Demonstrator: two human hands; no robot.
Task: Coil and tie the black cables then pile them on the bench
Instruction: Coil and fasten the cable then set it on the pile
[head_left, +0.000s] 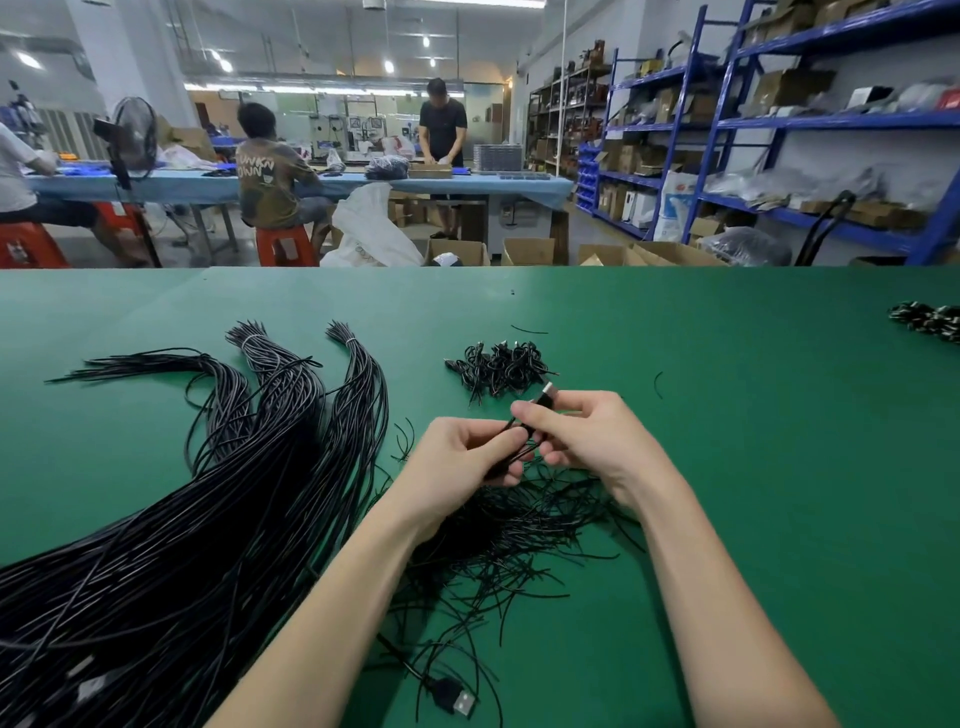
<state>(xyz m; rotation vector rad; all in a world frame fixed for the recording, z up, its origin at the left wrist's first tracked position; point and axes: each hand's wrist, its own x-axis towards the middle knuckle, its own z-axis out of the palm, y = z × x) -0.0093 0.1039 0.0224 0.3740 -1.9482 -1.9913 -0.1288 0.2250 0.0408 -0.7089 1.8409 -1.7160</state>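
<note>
From the head view, both hands are up over the green tabletop (727, 415), close together. The left hand (462, 457) has its fingers curled round a thin black cable (519, 441), folded into a small bundle. The right hand (582, 436) pinches the same cable near its plug (545, 396), which pokes up with a shiny metal tip. I think the person is winding or tying it now, but the tie itself is too small to see.

Just behind the hands, further along the tabletop, sits a little pile of tied cables (501, 366). To the left lies a big heap of long loose cables (218, 519), some banded at the far ends. Under the wrists is a messy spread of short black tie wires (519, 530). Near the bottom lies another plug (457, 696).

The cable looks light, soft and bendy. It will likely spring open if let go, so it is best held at the middle of the loops, where the turns cross. The plug end is hard and good for pinching.

Far off, people work at a blue table (363, 182).
</note>
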